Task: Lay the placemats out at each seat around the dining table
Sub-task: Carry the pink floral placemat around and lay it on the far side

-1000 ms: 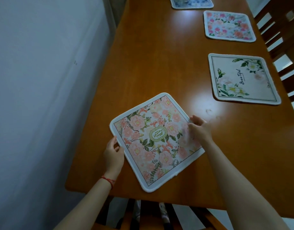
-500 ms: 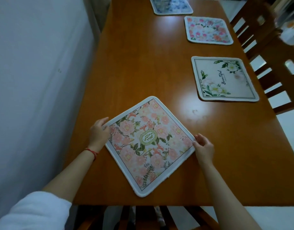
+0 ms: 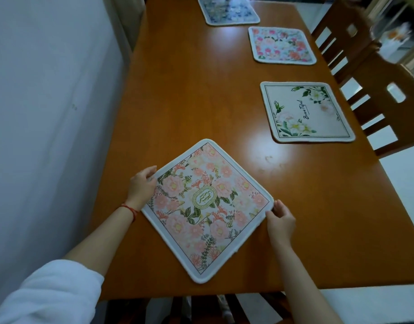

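At the bottom of the frame the near edge of the wooden table [image 3: 318, 230] runs across, with dark chair slats [image 3: 224, 309] showing below it. Just above that edge lies a pink flowered placemat [image 3: 207, 210], flat on the table and turned like a diamond, its lowest corner close to the near edge. The left hand [image 3: 140, 187] holds the mat's left corner, fingers curled over its white border; a red string [image 3: 130, 209] circles that wrist and a white sleeve [image 3: 44, 293] fills the lower left. The right hand [image 3: 280, 222] pinches the mat's right corner with curled fingers. Bare wood lies open to the right of the mat and through the middle of the table. Further up, along the right edge, sit a cream leafy placemat [image 3: 306, 112], then a bright flowered placemat [image 3: 282, 45], and a blue placemat [image 3: 228, 10] at the far end. Wooden chairs [image 3: 376, 90] stand along the right; a pale wall [image 3: 49, 113] borders the table's left edge.
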The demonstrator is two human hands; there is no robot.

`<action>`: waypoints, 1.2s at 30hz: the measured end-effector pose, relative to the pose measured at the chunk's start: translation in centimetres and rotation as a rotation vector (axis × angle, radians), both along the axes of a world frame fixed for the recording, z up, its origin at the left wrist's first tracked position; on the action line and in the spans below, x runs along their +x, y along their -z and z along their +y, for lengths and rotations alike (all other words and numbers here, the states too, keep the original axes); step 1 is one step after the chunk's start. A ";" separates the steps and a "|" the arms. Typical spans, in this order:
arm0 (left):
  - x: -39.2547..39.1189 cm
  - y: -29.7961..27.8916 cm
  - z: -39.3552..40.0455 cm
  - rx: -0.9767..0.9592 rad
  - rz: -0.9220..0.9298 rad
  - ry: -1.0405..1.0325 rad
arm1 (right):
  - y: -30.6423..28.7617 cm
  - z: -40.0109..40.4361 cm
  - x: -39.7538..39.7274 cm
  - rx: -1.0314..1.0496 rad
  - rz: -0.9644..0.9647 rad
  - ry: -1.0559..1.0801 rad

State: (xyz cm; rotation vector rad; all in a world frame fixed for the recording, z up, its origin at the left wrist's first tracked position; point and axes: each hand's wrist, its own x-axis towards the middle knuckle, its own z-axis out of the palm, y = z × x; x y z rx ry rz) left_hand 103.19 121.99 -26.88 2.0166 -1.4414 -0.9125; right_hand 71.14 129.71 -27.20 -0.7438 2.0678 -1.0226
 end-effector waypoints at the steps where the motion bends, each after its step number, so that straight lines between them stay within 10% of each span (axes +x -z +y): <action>1: 0.1 0.1 0.3 -0.002 0.007 -0.011 | 0.0 -0.3 0.0 0.001 0.001 -0.004; 36: -1.7 -0.7 7.8 0.083 0.300 -0.330 | -0.3 -1.0 1.9 -0.011 -0.013 -0.226</action>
